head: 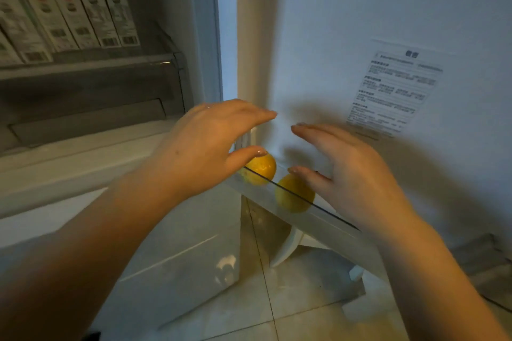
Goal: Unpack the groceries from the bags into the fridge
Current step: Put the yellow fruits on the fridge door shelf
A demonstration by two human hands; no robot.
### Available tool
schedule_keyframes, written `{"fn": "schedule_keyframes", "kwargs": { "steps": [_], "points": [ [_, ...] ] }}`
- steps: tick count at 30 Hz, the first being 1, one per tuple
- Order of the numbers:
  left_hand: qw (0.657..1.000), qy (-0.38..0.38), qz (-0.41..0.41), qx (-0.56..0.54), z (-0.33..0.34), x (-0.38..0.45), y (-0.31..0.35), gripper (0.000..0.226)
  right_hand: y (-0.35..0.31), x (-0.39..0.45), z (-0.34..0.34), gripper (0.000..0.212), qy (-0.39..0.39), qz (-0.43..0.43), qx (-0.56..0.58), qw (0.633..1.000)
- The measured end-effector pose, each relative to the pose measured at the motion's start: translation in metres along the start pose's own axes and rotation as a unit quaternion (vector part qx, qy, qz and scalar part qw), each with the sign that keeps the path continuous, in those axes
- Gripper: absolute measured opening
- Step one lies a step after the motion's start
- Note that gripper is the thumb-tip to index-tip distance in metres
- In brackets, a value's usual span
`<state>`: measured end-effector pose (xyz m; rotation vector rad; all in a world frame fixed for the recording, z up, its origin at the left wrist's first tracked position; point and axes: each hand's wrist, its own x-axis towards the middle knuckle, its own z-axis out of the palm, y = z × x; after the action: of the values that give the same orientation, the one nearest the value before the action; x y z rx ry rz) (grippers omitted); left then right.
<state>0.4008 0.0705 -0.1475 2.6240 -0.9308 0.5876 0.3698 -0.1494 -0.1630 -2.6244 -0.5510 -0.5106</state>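
Observation:
Two yellow-orange citrus fruits lie side by side in the clear door bin (327,219) of the open fridge door. The left fruit (261,170) sits near the bin's hinge end, the right fruit (293,194) beside it. My left hand (205,147) hovers over the left fruit with fingers spread and the thumb tip just above it. My right hand (349,171) is spread over the right fruit, thumb close to its top. Neither hand grips anything.
The fridge interior is at the left, with a row of upright cartons (69,16) on a shelf and a white drawer (180,252) below. A printed label (393,94) is stuck on the inner door wall. Tiled floor (277,313) shows beneath.

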Motion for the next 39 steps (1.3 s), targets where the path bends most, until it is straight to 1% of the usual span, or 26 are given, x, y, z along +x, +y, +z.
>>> {"fn": "schedule_keyframes", "kwargs": {
  "steps": [3,5,8,12,16,18,22,26,29,34,39],
  "points": [
    [0.998,0.041,-0.052,-0.003,0.006,-0.028,0.014,0.057,-0.004,-0.007,-0.004,0.058,0.031,-0.020,0.011,0.999],
    [0.996,0.056,-0.066,0.010,0.009,-0.044,0.026,0.057,-0.009,-0.017,-0.006,0.059,0.052,-0.026,0.012,0.998],
    [0.996,0.064,-0.057,0.040,0.011,-0.067,0.043,0.060,-0.021,-0.041,-0.006,0.061,0.083,-0.023,0.007,0.996],
    [0.994,0.076,-0.044,0.059,0.013,-0.105,0.062,0.063,-0.047,-0.084,0.002,0.061,0.109,-0.032,-0.042,0.993],
    [0.996,0.062,-0.047,0.044,0.019,-0.158,0.082,0.056,-0.076,-0.143,0.015,0.058,0.111,0.006,-0.060,0.992],
    [0.998,0.043,-0.042,0.022,0.026,-0.188,0.092,0.056,-0.088,-0.179,0.022,0.058,0.094,0.033,-0.066,0.993],
    [0.999,0.022,-0.027,-0.039,0.048,-0.236,0.122,0.059,-0.101,-0.251,0.034,0.058,0.030,0.099,-0.081,0.991],
    [0.996,-0.028,-0.003,-0.086,0.073,-0.267,0.152,0.058,-0.100,-0.312,0.041,0.062,-0.042,0.184,-0.102,0.977],
    [0.994,-0.070,0.019,-0.087,0.095,-0.277,0.172,0.058,-0.088,-0.352,0.043,0.062,-0.087,0.219,-0.103,0.966],
    [0.987,-0.109,0.067,-0.098,0.133,-0.269,0.215,0.058,-0.058,-0.405,0.028,0.062,-0.106,0.289,-0.092,0.947],
    [0.979,-0.138,0.105,-0.110,0.177,-0.228,0.281,0.056,-0.004,-0.456,-0.003,0.062,-0.086,0.358,-0.067,0.927]
  ]
}}
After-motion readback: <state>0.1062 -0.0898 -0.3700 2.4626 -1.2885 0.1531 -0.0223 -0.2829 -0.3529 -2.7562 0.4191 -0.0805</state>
